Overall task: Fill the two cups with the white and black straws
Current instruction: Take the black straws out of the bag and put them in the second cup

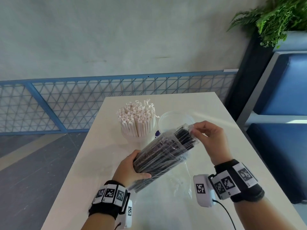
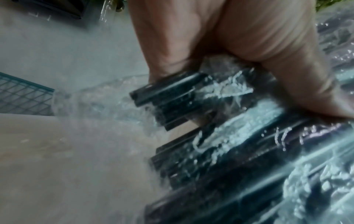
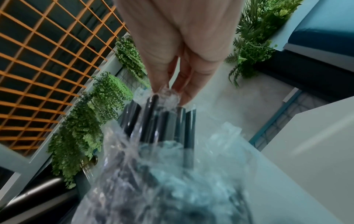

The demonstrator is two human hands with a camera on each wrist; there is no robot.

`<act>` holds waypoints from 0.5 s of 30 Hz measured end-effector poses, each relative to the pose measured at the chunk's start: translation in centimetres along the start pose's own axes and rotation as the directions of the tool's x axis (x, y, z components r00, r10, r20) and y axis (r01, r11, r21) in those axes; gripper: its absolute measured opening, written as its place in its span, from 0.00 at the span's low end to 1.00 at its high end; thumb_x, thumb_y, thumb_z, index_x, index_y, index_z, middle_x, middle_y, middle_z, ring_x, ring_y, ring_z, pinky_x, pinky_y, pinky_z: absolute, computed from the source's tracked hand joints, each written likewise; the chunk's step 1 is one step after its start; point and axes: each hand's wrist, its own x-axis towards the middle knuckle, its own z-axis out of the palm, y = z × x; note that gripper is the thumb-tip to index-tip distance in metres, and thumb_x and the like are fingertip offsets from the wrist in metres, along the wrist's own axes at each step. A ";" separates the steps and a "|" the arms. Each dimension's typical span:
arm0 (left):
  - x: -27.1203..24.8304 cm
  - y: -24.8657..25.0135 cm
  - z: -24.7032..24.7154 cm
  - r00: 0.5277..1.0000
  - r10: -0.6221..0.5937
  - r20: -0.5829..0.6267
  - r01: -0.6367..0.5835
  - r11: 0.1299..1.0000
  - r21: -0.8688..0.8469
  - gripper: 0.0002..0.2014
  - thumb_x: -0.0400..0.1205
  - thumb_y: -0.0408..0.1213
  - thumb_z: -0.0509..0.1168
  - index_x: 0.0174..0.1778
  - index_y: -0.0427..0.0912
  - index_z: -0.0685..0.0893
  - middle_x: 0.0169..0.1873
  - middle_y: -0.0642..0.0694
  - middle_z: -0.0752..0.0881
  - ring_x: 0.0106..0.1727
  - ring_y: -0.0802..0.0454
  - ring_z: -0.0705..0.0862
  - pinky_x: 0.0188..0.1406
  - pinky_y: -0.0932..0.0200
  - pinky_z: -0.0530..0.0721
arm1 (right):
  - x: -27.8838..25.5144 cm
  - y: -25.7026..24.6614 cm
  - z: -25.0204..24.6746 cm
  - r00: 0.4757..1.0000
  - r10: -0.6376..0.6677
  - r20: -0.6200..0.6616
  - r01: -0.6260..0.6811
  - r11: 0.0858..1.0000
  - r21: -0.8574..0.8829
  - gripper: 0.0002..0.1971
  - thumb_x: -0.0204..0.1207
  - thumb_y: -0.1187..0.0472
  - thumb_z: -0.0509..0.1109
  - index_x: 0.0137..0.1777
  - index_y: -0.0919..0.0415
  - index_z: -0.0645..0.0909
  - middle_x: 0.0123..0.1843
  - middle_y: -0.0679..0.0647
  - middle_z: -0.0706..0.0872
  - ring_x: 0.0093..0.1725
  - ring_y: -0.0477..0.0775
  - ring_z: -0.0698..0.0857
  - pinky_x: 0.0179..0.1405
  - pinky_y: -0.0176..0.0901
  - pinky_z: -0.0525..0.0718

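Above white table (image 1: 93,163), left hand (image 1: 131,170) clasps bagged black straws (image 1: 164,155) (glossy, tilted); right hand (image 1: 211,140) pinches the wrap.

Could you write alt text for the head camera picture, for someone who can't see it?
Left hand grips a plastic-wrapped bundle of black straws over a white table; right hand pinches its wrapper. Behind: a cup of white straws, an empty clear cup.

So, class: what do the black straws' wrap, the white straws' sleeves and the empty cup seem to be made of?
Wrap: thin clear plastic film, glossy; it crinkles and glints.
White straws: matte paper sleeves, probably; the tops look torn and frayed.
Empty cup: translucent plastic, apparently; the table shows faintly through its wall.
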 end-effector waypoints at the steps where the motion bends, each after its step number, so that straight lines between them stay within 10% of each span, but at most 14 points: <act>1: 0.0 -0.1 -0.2 1.000 -0.001 0.000 0.001 1.000 -0.002 0.31 0.57 0.47 0.83 0.52 0.62 0.75 0.47 0.57 0.87 0.49 0.61 0.86 0.50 0.61 0.83 | -0.3 -0.1 0.2 1.000 -0.004 -0.001 0.004 1.000 -0.024 0.07 0.72 0.69 0.73 0.41 0.55 0.83 0.42 0.52 0.88 0.39 0.41 0.84 0.38 0.24 0.80; 7: -0.2 -0.6 -0.9 1.000 0.002 0.002 -0.002 1.000 -0.032 0.34 0.53 0.50 0.82 0.54 0.61 0.77 0.47 0.57 0.88 0.50 0.61 0.86 0.51 0.61 0.84 | -2.3 -0.1 1.4 0.983 0.154 0.102 -0.140 0.981 -0.137 0.25 0.68 0.54 0.76 0.63 0.51 0.71 0.54 0.38 0.79 0.56 0.36 0.79 0.46 0.27 0.80; 15: -0.8 -0.4 -1.3 1.000 0.010 -0.003 -0.010 0.994 -0.109 0.36 0.52 0.55 0.82 0.55 0.61 0.77 0.47 0.59 0.88 0.51 0.61 0.86 0.53 0.58 0.85 | -4.3 1.0 3.3 0.970 0.242 0.030 -0.241 0.970 -0.021 0.26 0.67 0.53 0.78 0.64 0.51 0.74 0.57 0.51 0.84 0.50 0.48 0.86 0.46 0.37 0.84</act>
